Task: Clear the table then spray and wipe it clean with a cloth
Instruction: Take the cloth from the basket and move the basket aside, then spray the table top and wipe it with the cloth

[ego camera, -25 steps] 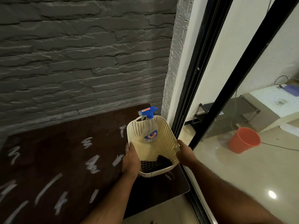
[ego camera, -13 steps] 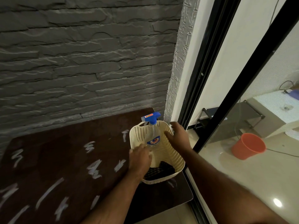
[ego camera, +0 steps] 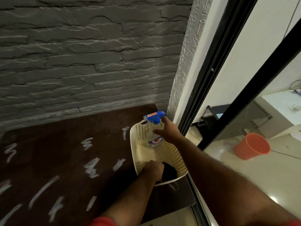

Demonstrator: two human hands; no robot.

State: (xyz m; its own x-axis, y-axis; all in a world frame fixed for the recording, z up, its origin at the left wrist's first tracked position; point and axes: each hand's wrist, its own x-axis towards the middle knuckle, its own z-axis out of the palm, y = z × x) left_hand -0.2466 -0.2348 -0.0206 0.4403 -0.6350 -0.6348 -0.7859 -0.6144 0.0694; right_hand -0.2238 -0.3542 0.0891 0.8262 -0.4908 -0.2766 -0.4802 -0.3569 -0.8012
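Right hand (ego camera: 169,132): reaches into the basket (ego camera: 176,160) at its 12 o'clock end, thumb and fingers curled round the neck of the bottle (ego camera: 154,139) just under its blue trigger; grip looks begun rather than firm, likely to lift it out for spraying.

Left hand (ego camera: 153,170): dips into the basket's 6 o'clock end, fingers bent down onto the dark cloth (ego camera: 169,171); whether it pinches the cloth cannot be told, the fingers being hidden.

Basket: cream, perforated, at the table's (ego camera: 57,160) 3 o'clock edge, holding both supplies together.

Table: dark brown, marked with white chalky streaks (ego camera: 91,167) from 9 to 3 o'clock, not yet wiped.

Beyond, at 3 o'clock: an orange bucket (ego camera: 251,146) on the floor behind glass.
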